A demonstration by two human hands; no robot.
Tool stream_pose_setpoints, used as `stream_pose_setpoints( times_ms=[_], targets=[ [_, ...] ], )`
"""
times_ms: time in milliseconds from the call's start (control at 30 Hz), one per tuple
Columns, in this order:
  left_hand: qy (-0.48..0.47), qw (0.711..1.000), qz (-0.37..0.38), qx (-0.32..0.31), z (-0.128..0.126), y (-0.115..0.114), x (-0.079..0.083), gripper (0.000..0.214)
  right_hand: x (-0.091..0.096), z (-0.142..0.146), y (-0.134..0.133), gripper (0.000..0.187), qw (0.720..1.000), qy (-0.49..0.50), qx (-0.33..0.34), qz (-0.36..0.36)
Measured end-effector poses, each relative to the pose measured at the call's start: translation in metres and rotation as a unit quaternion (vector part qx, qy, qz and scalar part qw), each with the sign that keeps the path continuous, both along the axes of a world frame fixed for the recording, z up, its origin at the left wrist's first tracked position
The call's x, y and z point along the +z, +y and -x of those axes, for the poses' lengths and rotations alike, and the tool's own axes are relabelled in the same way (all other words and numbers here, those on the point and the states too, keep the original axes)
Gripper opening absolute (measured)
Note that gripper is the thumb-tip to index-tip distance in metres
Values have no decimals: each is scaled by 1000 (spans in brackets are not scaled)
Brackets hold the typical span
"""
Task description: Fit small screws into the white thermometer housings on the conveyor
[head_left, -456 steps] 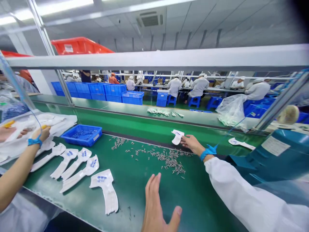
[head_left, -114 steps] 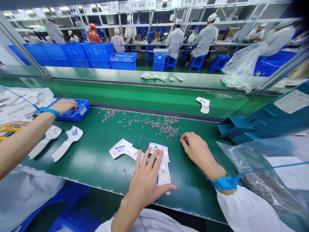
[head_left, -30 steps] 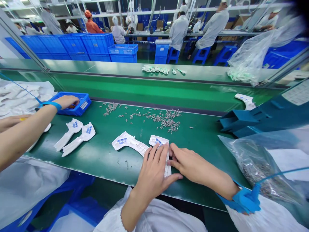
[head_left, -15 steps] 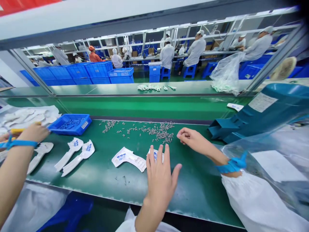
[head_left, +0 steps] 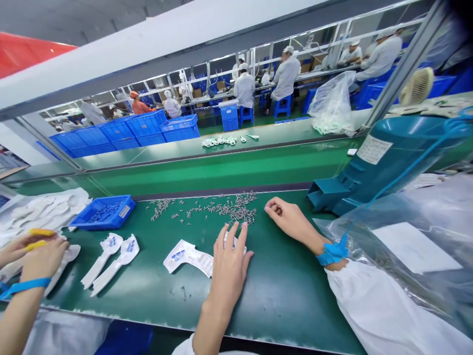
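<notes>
My left hand (head_left: 229, 264) reaches over a white plastic shell (head_left: 242, 247), mostly hidden under it. Its fingers are stretched out, a little bent, with the thumb apart. Just left of it lies a curved white shell (head_left: 186, 256) with small blue pieces set in it. My right hand (head_left: 286, 217) is closed at the right of a scatter of small metal screws (head_left: 240, 208). The fingertips are curled together, and whatever they may hold is too small or hidden to see.
A co-worker's hands (head_left: 42, 256) hold a yellow-handled tool (head_left: 39, 236) at left. Nearby are a blue tray (head_left: 107, 213) of small blue parts, two white shells (head_left: 120, 264) and a pile of shells (head_left: 44, 209). A teal funnel-shaped bin (head_left: 380, 153) and plastic bag (head_left: 369, 231) stand at right.
The view has tilted and shifted. My left hand's fingers have drawn closer together and lower over the shell. My right hand stays curled by the screws. The co-worker's hands have come nearer the front edge.
</notes>
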State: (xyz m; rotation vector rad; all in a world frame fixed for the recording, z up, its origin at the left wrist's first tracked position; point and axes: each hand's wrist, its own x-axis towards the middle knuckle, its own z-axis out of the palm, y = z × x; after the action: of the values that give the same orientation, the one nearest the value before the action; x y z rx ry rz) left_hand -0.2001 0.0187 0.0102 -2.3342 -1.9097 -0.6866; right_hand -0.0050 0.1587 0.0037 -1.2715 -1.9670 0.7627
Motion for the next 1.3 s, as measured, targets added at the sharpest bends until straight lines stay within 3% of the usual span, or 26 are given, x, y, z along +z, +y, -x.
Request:
stream_pose_setpoints(
  times_ms=[267,400,500,600,733,833,967,1067,1167,1300],
  targets=[
    [-64,995,2,-70,4,4,6,76,1,-2,1,20,1000,-12,-1,-12],
    [-176,980,21,-85,4,3,12,75,0,-2,1,21,1000,-22,0,-12],
    [-318,945,41,-60,7,1,19,76,-1,-3,2,21,1000,-27,1,-12],
    [-452,890,46,-39,14,2,30,77,-2,-3,3,21,1000,-25,1,-13],
    [-524,849,-3,-64,33,20,57,81,-1,-4,3,22,1000,-19,2,-9],
    [-477,874,-22,-94,52,56,83,85,-1,-4,2,21,1000,-19,5,-2],
    [-301,947,19,-110,72,140,105,93,0,-2,2,21,1000,-23,10,1],
    [-212,969,59,-113,77,215,103,97,2,-2,1,20,1000,-25,10,4],
    [-187,973,76,-110,70,282,90,81,3,-3,1,19,999,-33,15,-3],
    [-163,979,79,-90,48,336,72,43,4,-3,4,17,999,-50,9,-19]
  ],
)
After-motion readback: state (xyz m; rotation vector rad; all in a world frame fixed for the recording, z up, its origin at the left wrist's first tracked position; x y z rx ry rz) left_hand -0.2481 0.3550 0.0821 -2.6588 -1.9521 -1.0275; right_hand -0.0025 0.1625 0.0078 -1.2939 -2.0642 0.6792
